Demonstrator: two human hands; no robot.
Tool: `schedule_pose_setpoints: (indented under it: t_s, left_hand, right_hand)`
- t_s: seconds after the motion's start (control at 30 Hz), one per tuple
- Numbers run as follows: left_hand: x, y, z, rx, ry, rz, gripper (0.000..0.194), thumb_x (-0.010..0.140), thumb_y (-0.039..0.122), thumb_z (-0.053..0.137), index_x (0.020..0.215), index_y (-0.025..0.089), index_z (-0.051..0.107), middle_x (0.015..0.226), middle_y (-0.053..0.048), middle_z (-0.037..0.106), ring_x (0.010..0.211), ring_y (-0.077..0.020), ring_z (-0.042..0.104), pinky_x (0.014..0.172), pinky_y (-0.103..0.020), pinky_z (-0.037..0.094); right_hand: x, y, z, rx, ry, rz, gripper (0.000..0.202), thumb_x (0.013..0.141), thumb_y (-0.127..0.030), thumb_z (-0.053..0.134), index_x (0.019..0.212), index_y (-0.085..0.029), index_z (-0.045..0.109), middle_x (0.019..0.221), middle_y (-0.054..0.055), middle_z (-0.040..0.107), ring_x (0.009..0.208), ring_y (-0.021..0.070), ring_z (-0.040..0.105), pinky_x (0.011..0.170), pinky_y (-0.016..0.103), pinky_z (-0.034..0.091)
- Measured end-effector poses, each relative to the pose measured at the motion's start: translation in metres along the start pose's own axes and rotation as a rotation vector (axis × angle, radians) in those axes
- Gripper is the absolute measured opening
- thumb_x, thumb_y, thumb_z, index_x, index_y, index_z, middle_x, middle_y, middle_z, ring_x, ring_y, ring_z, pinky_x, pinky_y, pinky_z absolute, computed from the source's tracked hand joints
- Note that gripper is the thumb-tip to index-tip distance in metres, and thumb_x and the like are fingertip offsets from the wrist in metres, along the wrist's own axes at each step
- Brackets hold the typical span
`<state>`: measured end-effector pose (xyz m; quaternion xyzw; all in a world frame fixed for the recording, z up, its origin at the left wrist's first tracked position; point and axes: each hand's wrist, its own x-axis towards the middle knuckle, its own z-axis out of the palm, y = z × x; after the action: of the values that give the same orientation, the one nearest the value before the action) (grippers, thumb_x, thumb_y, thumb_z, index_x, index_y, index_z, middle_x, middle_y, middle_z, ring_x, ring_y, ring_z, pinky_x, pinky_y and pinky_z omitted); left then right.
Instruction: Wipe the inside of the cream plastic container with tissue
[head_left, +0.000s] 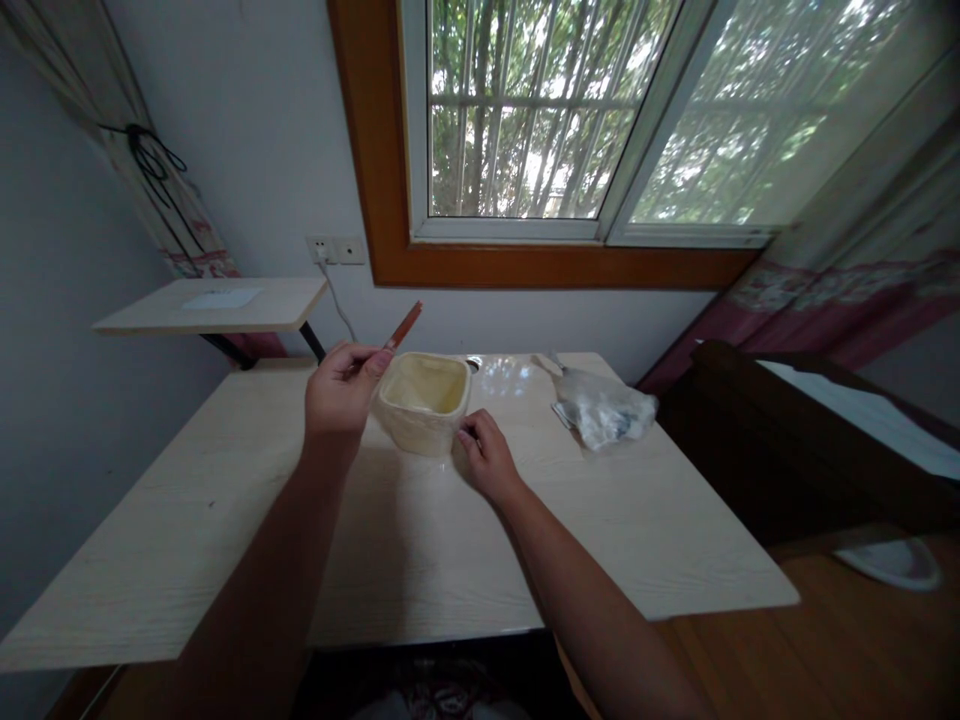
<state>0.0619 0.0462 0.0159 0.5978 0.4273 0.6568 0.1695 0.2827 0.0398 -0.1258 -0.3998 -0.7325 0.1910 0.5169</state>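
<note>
Fingers of the left hand pinch one end of a thin reddish-brown strip between thumb and forefinger, holding it raised, its free end slanting up and to the right, beside the back left corner of a cream-coloured container. This container stands upright on the pale wood-grain table, its rounded-square mouth open and its inside yellowish. At its lower right side is the right hand, fingers curled inward with the thumb side toward the container; I cannot tell whether they touch it or grip something small. Farther right on the table, apart from both hands, lies a crumpled translucent plastic bag. A raised shelf stands at the back left, with a white sheet on top. Behind it, a white cable hangs from a wall socket. Above the table is a barred window in an orange-brown wooden frame, with greenery outside. Curtains hang on both sides, the left curtain gathered by a black cord. To the right, a dark piece of furniture carries something flat and white.
</note>
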Motion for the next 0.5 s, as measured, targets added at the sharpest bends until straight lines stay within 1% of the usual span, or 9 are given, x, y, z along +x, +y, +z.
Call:
schedule_pose_setpoints:
  t_s: [0.07, 0.13, 0.2, 0.27, 0.3, 0.37, 0.4, 0.5]
  left_hand:
    - [0.003, -0.007, -0.01, 0.047, 0.044, 0.011, 0.022, 0.088, 0.039, 0.07, 0.087, 0.017, 0.072, 0.085, -0.002, 0.066, 0.08, -0.015, 0.063, 0.074, -0.027, 0.051]
    - [0.003, -0.017, -0.021, 0.166, 0.07, 0.048, 0.017, 0.086, 0.036, 0.072, 0.085, 0.018, 0.073, 0.084, -0.002, 0.066, 0.081, -0.0152, 0.062, 0.075, -0.027, 0.05]
    - [0.001, -0.032, -0.033, 0.291, 0.077, 0.081, 0.014, 0.085, 0.034, 0.072, 0.084, 0.019, 0.073, 0.082, -0.002, 0.065, 0.079, -0.0157, 0.061, 0.074, -0.028, 0.048]
    - [-0.003, -0.053, -0.044, 0.409, 0.069, 0.1, 0.016, 0.086, 0.036, 0.071, 0.086, 0.02, 0.074, 0.083, -0.003, 0.065, 0.082, -0.0179, 0.061, 0.077, -0.031, 0.048]
    - [-0.006, -0.064, -0.049, 0.472, 0.054, 0.102, 0.018, 0.086, 0.038, 0.07, 0.088, 0.021, 0.074, 0.085, -0.003, 0.066, 0.085, -0.0194, 0.061, 0.08, -0.033, 0.048]
    - [-0.011, -0.088, -0.057, 0.577, 0.029, 0.085, 0.02, 0.086, 0.041, 0.069, 0.086, 0.021, 0.074, 0.083, -0.004, 0.066, 0.087, -0.0224, 0.06, 0.08, -0.035, 0.048]
    - [-0.014, -0.099, -0.06, 0.621, -0.001, 0.081, 0.021, 0.086, 0.042, 0.068, 0.085, 0.022, 0.074, 0.083, -0.005, 0.067, 0.088, -0.0236, 0.06, 0.081, -0.036, 0.047]
    - [-0.024, -0.126, -0.066, 0.698, -0.083, 0.121, 0.024, 0.087, 0.045, 0.066, 0.081, 0.022, 0.072, 0.083, -0.006, 0.069, 0.086, -0.0256, 0.06, 0.084, -0.04, 0.046]
  right_hand:
    - [0.0, 0.0, 0.0, 0.001, 0.017, 0.008, 0.008, 0.096, -0.024, 0.049, 0.092, -0.024, 0.056, 0.09, 0.004, 0.055, 0.086, 0.0212, 0.055, 0.078, 0.035, 0.046]
    - [0.0, 0.0, 0.0, 0.006, 0.034, 0.018, 0.008, 0.096, -0.024, 0.05, 0.092, -0.024, 0.057, 0.089, 0.003, 0.055, 0.086, 0.0207, 0.055, 0.078, 0.035, 0.045]
    - [-0.001, 0.001, 0.001, 0.009, 0.052, 0.02, 0.007, 0.096, -0.024, 0.051, 0.092, -0.023, 0.057, 0.089, 0.003, 0.056, 0.085, 0.0204, 0.055, 0.078, 0.035, 0.045]
    - [-0.001, 0.002, 0.001, 0.009, 0.069, 0.018, 0.007, 0.095, -0.023, 0.051, 0.091, -0.023, 0.057, 0.089, 0.003, 0.056, 0.085, 0.0203, 0.054, 0.077, 0.034, 0.045]
    - [-0.001, 0.002, 0.002, 0.009, 0.08, 0.021, 0.007, 0.095, -0.023, 0.051, 0.091, -0.023, 0.057, 0.089, 0.003, 0.056, 0.085, 0.0203, 0.054, 0.077, 0.034, 0.045]
    - [-0.001, 0.002, 0.001, 0.009, 0.101, 0.031, 0.007, 0.095, -0.023, 0.051, 0.091, -0.023, 0.057, 0.089, 0.003, 0.056, 0.085, 0.0203, 0.054, 0.077, 0.034, 0.044]
    - [-0.001, 0.002, 0.001, 0.01, 0.111, 0.039, 0.007, 0.095, -0.023, 0.051, 0.091, -0.023, 0.057, 0.089, 0.003, 0.055, 0.085, 0.0203, 0.054, 0.077, 0.034, 0.044]
    - [-0.001, 0.001, 0.0, 0.013, 0.138, 0.068, 0.007, 0.096, -0.025, 0.052, 0.092, -0.023, 0.057, 0.089, 0.002, 0.055, 0.085, 0.02, 0.054, 0.077, 0.034, 0.044]
